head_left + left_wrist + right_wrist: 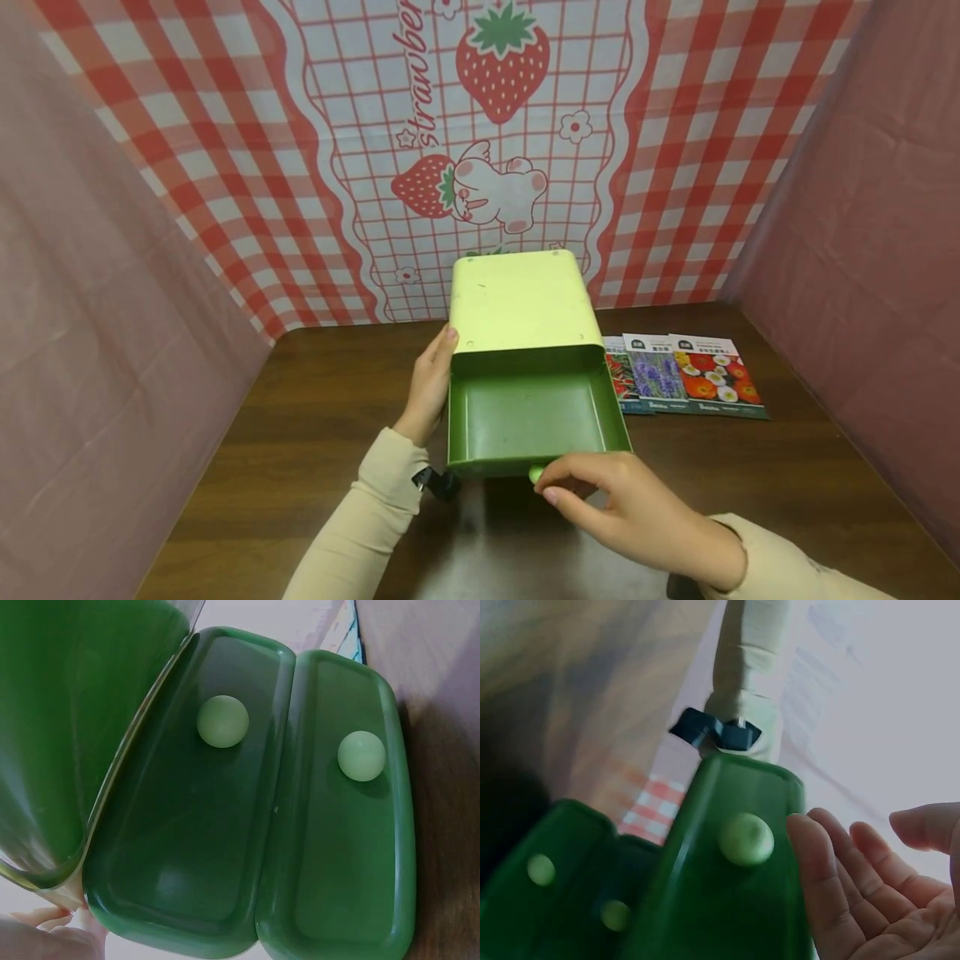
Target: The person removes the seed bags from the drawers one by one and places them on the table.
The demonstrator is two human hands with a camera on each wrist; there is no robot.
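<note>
A pale yellow-green cabinet [525, 300] stands on the table, its dark green top drawer [532, 412] pulled out toward me and its bare floor showing. My left hand [427, 383] rests along the cabinet's left side, fingers fairly straight. Close to the round light green knob [536, 474] on the drawer front is my right hand [626, 508]. The right wrist view shows that hand's fingers [817, 877] loosely bent beside the drawer front, thumb apart, with the knob not between them. Two lower drawer fronts [195, 825] with knobs appear flush in the left wrist view.
Several flower-picture seed packets [716, 375] lie overlapping on the brown wooden table [322, 400], right of the cabinet. A red-and-white strawberry cloth [337, 125] hangs behind, and pink curtains [862, 250] flank both sides.
</note>
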